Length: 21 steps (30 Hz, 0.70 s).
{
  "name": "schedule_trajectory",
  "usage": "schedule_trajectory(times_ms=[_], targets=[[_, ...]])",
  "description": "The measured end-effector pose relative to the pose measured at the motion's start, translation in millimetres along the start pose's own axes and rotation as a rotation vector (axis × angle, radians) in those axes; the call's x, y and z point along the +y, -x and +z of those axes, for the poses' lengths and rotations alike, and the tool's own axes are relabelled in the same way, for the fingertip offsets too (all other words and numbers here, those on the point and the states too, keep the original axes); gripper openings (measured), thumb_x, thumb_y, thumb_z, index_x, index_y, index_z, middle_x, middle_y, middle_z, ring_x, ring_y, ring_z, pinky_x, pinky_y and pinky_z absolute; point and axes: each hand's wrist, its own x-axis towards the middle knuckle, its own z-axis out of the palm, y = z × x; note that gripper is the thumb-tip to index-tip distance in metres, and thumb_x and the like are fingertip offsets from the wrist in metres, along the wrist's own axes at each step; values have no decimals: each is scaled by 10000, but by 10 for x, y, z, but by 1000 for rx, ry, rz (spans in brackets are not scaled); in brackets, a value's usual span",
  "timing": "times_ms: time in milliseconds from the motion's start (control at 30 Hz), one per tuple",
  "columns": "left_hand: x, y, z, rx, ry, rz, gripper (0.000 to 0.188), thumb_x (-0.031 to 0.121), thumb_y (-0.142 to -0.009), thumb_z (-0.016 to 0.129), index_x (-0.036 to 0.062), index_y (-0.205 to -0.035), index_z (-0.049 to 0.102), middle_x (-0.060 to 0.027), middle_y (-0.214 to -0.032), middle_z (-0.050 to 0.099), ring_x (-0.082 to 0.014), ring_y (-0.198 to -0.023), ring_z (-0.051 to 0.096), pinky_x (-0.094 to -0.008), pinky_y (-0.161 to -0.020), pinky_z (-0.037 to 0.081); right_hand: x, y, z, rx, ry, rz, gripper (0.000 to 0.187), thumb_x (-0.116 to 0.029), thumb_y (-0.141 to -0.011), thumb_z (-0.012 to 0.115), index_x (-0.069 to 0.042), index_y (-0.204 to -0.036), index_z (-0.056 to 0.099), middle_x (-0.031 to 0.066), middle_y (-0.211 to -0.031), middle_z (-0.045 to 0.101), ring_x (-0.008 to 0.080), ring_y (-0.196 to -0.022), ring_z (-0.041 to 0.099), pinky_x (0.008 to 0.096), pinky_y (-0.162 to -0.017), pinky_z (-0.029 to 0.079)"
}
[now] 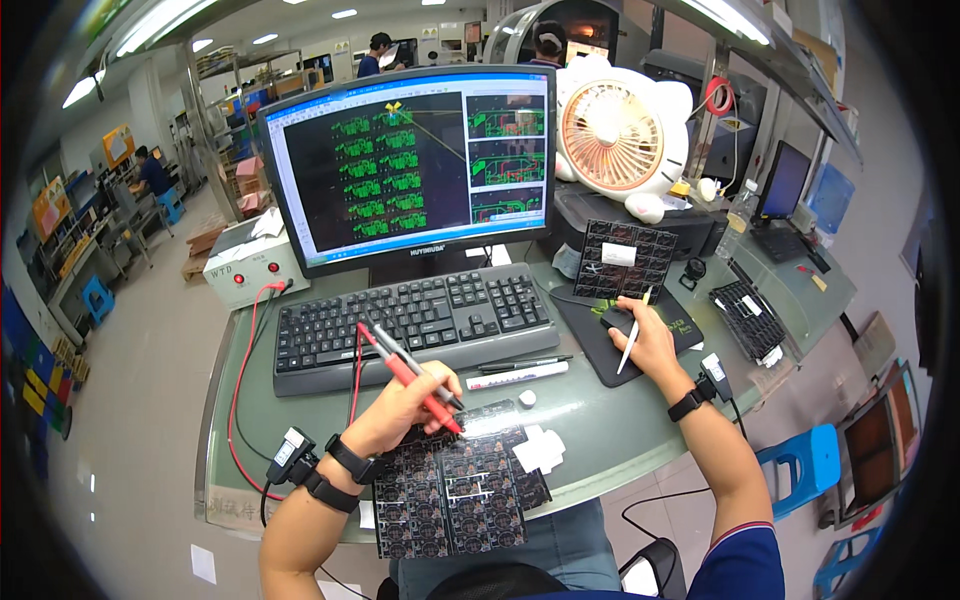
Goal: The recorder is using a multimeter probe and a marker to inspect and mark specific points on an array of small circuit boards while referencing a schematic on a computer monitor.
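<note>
the left hand [405,400] is closed around two test probes [410,375], one red and one grey, held together like pencils. the probe tips point down and to the right of the hand and meet the upper edge of a dark circuit board panel [450,490]. this panel lies directly below the left hand, at the near edge of the surface [590,410], partly overhanging it toward the person's lap. a red lead [240,400] runs from the probes past the left wrist to a white box [245,265] far to the upper left.

the right hand [645,340] rests palm down on a computer mouse [620,320], fingers curled over it. a white pen-like tool [633,335] is pinned between its fingers, pointing up and away from the wrist. the mouse sits on a black mat [600,355] under the hand.

between the two hands lie a white marker [515,378], a black pen [525,363] and a small white cap [527,398]. just right of the panel lie white paper scraps [540,448].

beyond the left hand stands a black keyboard [415,320]. beyond the right hand a second dark panel [625,258] leans upright, and a black tray of parts [750,318] lies to the right of that hand.

farther back, a monitor [410,160] shows green board layouts on black. a white and orange fan [620,135] stands above the right hand, behind the leaning panel.
</note>
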Motion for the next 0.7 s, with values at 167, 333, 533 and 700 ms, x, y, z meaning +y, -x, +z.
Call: schedule_trajectory(times_ms=[167,333,533,700], targets=[[39,4,73,-158,-16,-75,248,223,-915,634,23,-1059,604,-52,-888,604,-128,-776,641,-247,-664,569,1,9,-8,34,14,-7,458,-220,-759,731,-120,-1170,556,91,-1117,635,293,-1038,606,374,-875,486],[-25,-35,8,-206,-65,-85,254,169,-896,643,9,-1089,601,-62,-969,591,-141,-840,649,-268,-704,583,-63,-20,-17,46,38,-24,463,-215,-748,730,-111,-1164,557,94,-1064,647,288,-1019,608,380,-864,487],[-25,-17,23,-204,-110,-82,235,177,-903,625,23,-1078,594,-56,-954,602,-123,-774,651,-248,-685,566,-42,-16,-6,90,79,-77,471,-205,-730,720,-109,-1161,556,110,-1031,639,310,-987,605,390,-835,494],[-126,-2,3,-241,-107,-73,265,213,-914,627,36,-1105,582,-68,-954,626,-109,-759,649,-236,-691,557,-8,75,-2,95,85,-110,465,-177,-717,690,-111,-1158,557,92,-1036,641,309,-971,608,391,-820,506]])
